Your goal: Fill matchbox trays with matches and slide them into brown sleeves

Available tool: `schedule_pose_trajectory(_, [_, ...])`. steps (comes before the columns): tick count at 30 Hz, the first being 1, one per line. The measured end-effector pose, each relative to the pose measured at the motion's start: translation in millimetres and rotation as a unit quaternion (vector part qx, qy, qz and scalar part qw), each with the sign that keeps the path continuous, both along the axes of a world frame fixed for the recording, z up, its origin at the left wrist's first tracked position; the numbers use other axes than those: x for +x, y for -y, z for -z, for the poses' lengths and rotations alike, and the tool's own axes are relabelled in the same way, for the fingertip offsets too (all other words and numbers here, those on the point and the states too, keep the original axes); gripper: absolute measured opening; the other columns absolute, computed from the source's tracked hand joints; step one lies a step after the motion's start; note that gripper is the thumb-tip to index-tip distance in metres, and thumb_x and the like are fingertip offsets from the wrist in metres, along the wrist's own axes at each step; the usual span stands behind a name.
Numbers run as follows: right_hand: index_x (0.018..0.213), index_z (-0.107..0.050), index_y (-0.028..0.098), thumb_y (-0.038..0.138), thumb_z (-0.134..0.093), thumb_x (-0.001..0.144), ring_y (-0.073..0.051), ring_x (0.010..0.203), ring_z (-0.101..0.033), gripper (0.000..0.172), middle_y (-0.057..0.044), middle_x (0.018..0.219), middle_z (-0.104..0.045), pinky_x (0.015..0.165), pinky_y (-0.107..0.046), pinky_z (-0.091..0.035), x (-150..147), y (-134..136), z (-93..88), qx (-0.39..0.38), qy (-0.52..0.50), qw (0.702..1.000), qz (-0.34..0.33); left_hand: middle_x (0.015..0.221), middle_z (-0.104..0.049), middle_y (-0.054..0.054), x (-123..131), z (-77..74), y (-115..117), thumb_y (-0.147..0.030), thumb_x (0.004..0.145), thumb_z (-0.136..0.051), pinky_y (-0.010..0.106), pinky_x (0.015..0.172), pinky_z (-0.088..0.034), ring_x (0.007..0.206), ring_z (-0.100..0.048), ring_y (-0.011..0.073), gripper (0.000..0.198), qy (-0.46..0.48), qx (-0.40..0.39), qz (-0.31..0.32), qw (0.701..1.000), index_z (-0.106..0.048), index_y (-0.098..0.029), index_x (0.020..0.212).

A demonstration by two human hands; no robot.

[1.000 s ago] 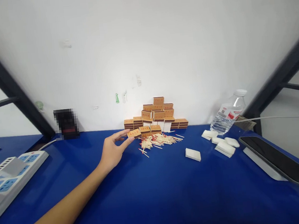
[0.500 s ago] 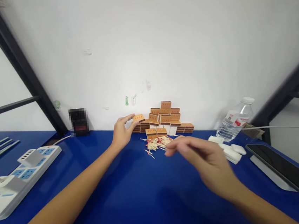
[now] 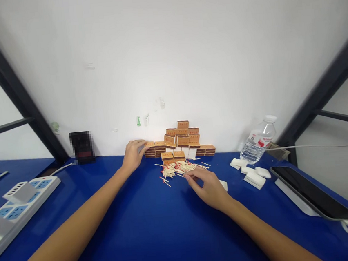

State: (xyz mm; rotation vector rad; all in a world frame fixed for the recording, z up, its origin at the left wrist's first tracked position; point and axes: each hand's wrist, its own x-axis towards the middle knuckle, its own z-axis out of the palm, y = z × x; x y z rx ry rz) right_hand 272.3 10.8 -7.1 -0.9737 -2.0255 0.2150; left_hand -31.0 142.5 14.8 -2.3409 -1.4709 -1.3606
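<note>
My left hand has its thumb and fingers closed around the end of an orange matchbox, which lies on top of the low left stack of matchboxes. A stepped wall of matchboxes rises to the right of it, with some white panels low in its middle. Two matchboxes stand in front. Before them is a heap of red-tipped matchsticks. My right hand touches the heap's front edge with thumb and forefinger tips together; whether a matchstick is between them cannot be made out.
White pieces lie at right, beside a leaning clear bottle and a phone. A power strip sits at left, with a black object by the white wall. Dark slanted frames bound both sides.
My left hand has lowered the matchbox onto the left stack. My right hand has come down to the matchstick heap, its fingertips closing. The camera view has shifted slightly.
</note>
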Motion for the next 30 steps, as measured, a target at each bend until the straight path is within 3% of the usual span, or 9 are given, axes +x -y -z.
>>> schedule_pose_trajectory(6, [0.089,-0.071,0.022,0.028,-0.054,0.103,-0.02,0.071,-0.063,0.022,-0.003,0.077,-0.071,0.073,-0.033,-0.049,13,-9,-1.0,-0.008,-0.002,0.999,0.044,0.111,-0.074,0.01,0,0.2,-3,-0.03,0.097,-0.064,0.041,0.09,-0.06,0.088,-0.072,0.0218,0.018,-0.003,0.009,-0.013,1.0,-0.076,-0.018,0.103])
schedule_pose_trajectory(11, [0.091,-0.072,0.022,0.031,-0.055,0.101,-0.022,0.074,-0.064,0.021,-0.005,0.08,-0.072,0.071,-0.034,-0.049,34,-19,-6.1,0.008,-0.001,0.993,0.116,0.12,-0.071,0.016,1,-4.0,31,-0.032,0.1,-0.061,0.055,0.104,-0.05,0.114,-0.065,0.0329,0.026,-0.038,0.028,-0.029,0.998,-0.072,-0.015,0.116])
schedule_pose_trajectory(15, [0.093,-0.073,0.022,0.033,-0.058,0.098,-0.025,0.082,-0.067,0.019,-0.006,0.081,-0.074,0.076,-0.037,-0.05,47,-25,-10.5,0.017,0.028,0.986,0.161,0.107,-0.077,0.004,5,0.1,72,-0.037,0.097,-0.068,0.038,0.093,-0.058,0.1,-0.071,0.0221,0.018,-0.14,-0.016,0.092,0.986,-0.075,-0.024,0.108])
schedule_pose_trajectory(19, [0.094,-0.073,0.021,0.041,-0.06,0.096,-0.029,0.09,-0.065,0.024,-0.008,0.085,-0.074,0.084,-0.042,-0.05,65,-29,-18.5,0.003,0.118,0.976,0.185,0.108,-0.077,0.007,4,11.2,98,-0.031,0.102,-0.06,0.043,0.093,-0.057,0.102,-0.07,0.0243,0.022,-0.187,-0.015,0.137,0.973,-0.074,-0.02,0.116])
schedule_pose_trajectory(21, [0.094,-0.074,0.021,0.049,-0.061,0.095,-0.03,0.095,-0.065,0.031,-0.009,0.091,-0.074,0.087,-0.044,-0.05,77,-29,-23.4,-0.031,0.167,0.97,0.175,0.107,-0.078,0.008,2,14.6,102,-0.03,0.103,-0.059,0.046,0.092,-0.056,0.1,-0.07,0.0261,0.024,-0.198,-0.003,0.144,0.97,-0.073,-0.019,0.119])
schedule_pose_trajectory(25, [0.103,-0.075,0.022,0.066,-0.07,0.086,-0.029,0.098,-0.065,0.047,-0.01,0.102,-0.073,0.086,-0.042,-0.052,104,-26,-31.1,-0.153,0.207,0.957,0.132,0.106,-0.078,0.008,1,15.4,104,-0.03,0.104,-0.057,0.042,0.087,-0.057,0.096,-0.071,0.0241,0.024,-0.226,0.057,0.138,0.963,-0.072,-0.019,0.119])
schedule_pose_trajectory(30, [0.107,-0.074,0.023,0.052,-0.09,0.065,-0.025,0.087,-0.068,0.053,-0.007,0.1,-0.072,0.073,-0.034,-0.055,117,-17,-30.9,-0.263,0.213,0.938,0.076,0.106,-0.078,0.008,12,15.6,114,-0.028,0.106,-0.054,0.043,0.089,-0.056,0.097,-0.072,0.0236,0.023,-0.256,0.067,0.172,0.949,-0.071,-0.018,0.118])
